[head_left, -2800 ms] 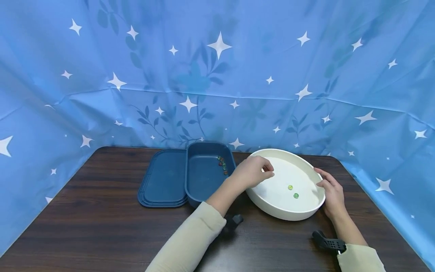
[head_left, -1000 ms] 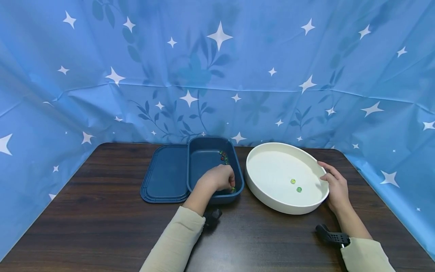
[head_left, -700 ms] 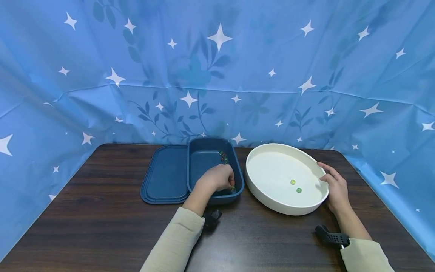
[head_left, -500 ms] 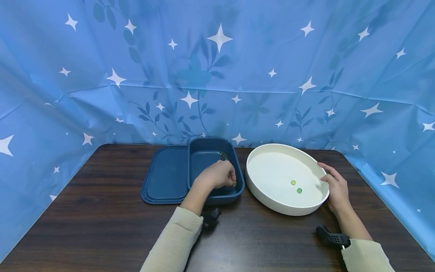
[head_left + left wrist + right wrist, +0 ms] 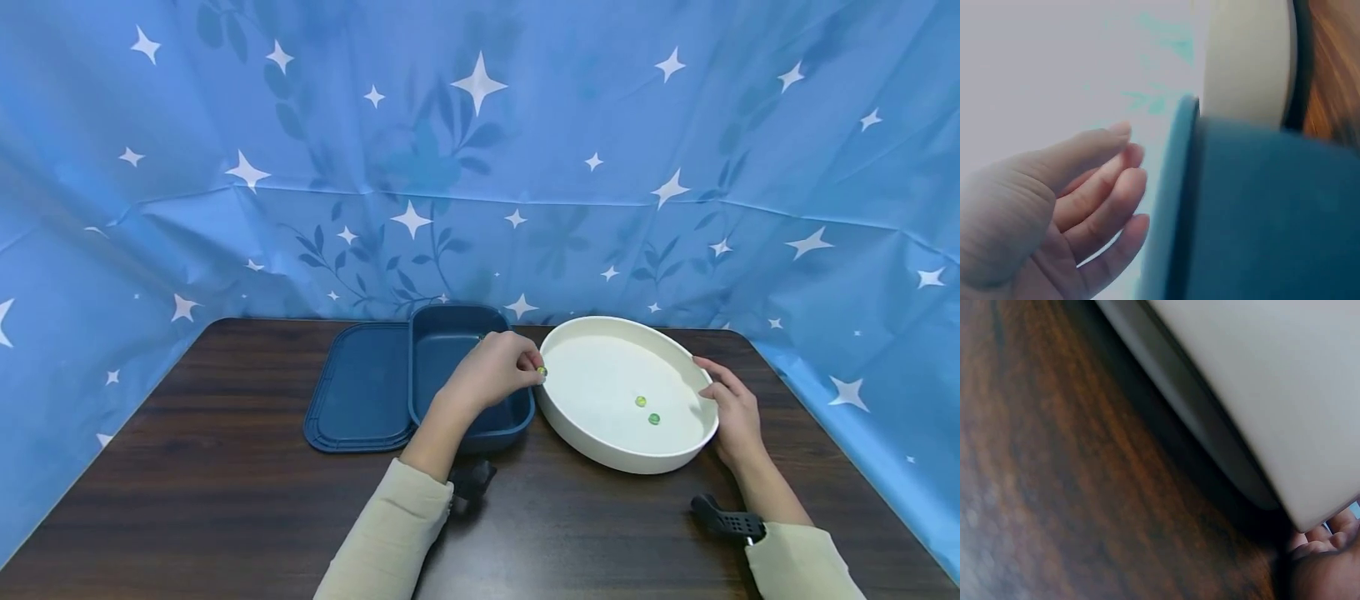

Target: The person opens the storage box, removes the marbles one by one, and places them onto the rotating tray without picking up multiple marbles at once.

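Between the thumb and fingertips of my left hand [image 5: 495, 367] is a small yellow-green marble [image 5: 542, 372], held up over the near-right rim of the blue box [image 5: 412, 375], beside the white round tray [image 5: 592, 450]. In the left wrist view the thumb [image 5: 1094, 145] and fingers curl toward each other above the box wall. My right hand [image 5: 737, 417] grips the tray's right rim, thumb over the edge. Inside the tray lie a yellow marble [image 5: 641, 402] and a green marble [image 5: 654, 419]. My left hand hides most of the marbles in the box.
A flat blue lid [image 5: 360, 387] lies against the box's left side. Everything stands toward the back of a dark wooden table [image 5: 225, 483], before a blue starry curtain [image 5: 337, 125]. Black wrist mounts [image 5: 723, 518] hang below both wrists.
My left hand went from over the tray down into the blue box, then rose and moved right with a marble pinched in it. The right hand keeps its hold on the tray rim.
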`<act>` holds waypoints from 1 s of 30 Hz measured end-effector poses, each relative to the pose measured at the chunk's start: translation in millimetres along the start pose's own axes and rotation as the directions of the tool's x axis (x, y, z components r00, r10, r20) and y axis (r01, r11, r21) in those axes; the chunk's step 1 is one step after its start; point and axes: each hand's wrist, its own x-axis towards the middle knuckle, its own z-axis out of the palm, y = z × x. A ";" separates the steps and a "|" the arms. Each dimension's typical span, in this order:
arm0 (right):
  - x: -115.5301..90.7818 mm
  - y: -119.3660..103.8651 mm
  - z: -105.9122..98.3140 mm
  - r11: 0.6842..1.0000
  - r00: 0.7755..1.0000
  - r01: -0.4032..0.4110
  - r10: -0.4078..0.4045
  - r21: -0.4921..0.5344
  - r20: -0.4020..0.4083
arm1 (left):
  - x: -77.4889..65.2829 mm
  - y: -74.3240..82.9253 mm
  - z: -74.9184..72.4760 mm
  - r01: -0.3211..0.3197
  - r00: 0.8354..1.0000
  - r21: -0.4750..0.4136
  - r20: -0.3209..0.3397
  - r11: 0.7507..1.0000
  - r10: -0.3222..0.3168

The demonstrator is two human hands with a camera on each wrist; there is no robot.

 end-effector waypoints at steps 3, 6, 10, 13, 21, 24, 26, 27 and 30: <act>-0.7 0.2 -1.4 1.000 1.000 -0.006 0.006 0.000 -0.013 | 4.4 11.6 7.2 -0.009 0.999 -0.010 -0.036 1.000 0.009; -0.8 0.6 -2.0 1.000 1.000 -0.008 0.008 0.013 -0.016 | 9.5 23.3 17.1 -0.013 0.998 -0.011 -0.058 1.000 0.013; -0.7 0.4 -1.1 1.000 1.000 0.003 -0.003 0.024 -0.007 | 17.4 36.3 30.9 -0.021 0.998 -0.028 -0.056 0.999 0.019; -1.2 -0.4 -0.2 1.000 1.000 0.014 -0.014 0.020 -0.006 | 24.7 44.1 40.5 -0.017 0.999 -0.033 -0.048 0.999 0.015; 1.6 -0.7 3.4 1.000 1.000 0.012 -0.012 0.024 -0.017 | 55.2 54.2 69.4 0.001 1.000 0.023 0.004 1.000 -0.001; 3.2 -0.8 2.5 0.999 1.000 0.016 -0.015 0.034 -0.018 | 67.2 56.5 78.8 0.009 1.000 0.034 0.021 0.999 -0.009; 3.3 -0.4 0.9 0.999 1.000 0.018 -0.017 0.042 -0.015 | 73.1 56.8 83.9 0.018 0.999 0.028 0.035 0.999 -0.019; 3.3 0.0 0.2 0.999 1.000 0.019 -0.018 0.036 -0.016 | 75.4 56.6 86.2 0.024 0.999 0.028 0.044 0.999 -0.025; 3.2 0.7 -0.8 1.000 0.999 0.031 -0.031 0.001 -0.018 | 80.5 54.2 92.7 0.037 0.997 0.026 0.060 0.999 -0.038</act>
